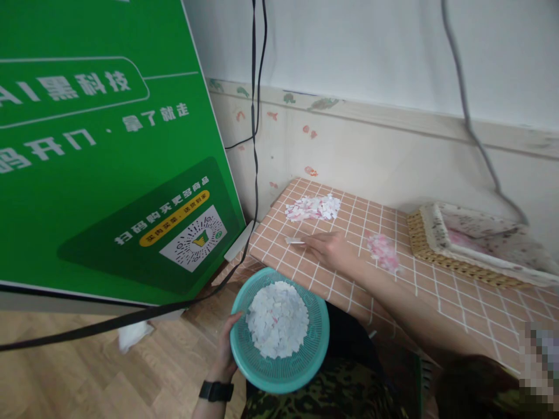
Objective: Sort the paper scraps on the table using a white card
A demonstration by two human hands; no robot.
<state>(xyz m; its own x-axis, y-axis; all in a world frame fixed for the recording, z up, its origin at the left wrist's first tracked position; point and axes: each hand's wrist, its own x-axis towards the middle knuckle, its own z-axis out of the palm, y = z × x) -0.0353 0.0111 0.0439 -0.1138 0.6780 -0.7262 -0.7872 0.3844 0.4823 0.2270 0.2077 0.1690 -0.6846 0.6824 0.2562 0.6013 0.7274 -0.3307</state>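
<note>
My left hand (227, 349), with a dark watch at the wrist, grips the left rim of a round teal plastic colander (324, 334). A heap of small white paper scraps (277, 320) lies inside it. Over the checked tabletop, my right hand (327, 249) is closed on a small white strip (296, 241) near the table's left edge; its far end looks beige. Just beyond that hand lies a pile of white and pinkish scraps (313, 208). To its right is a smaller pile of pink scraps (383, 252).
A wicker basket (419, 241) with a cloth lining stands on the table (362, 221) at the right. A large green panel (109, 203) fills the left side. Black cables (255, 174) hang in front of the wall. White litter (134, 336) lies on the wooden floor.
</note>
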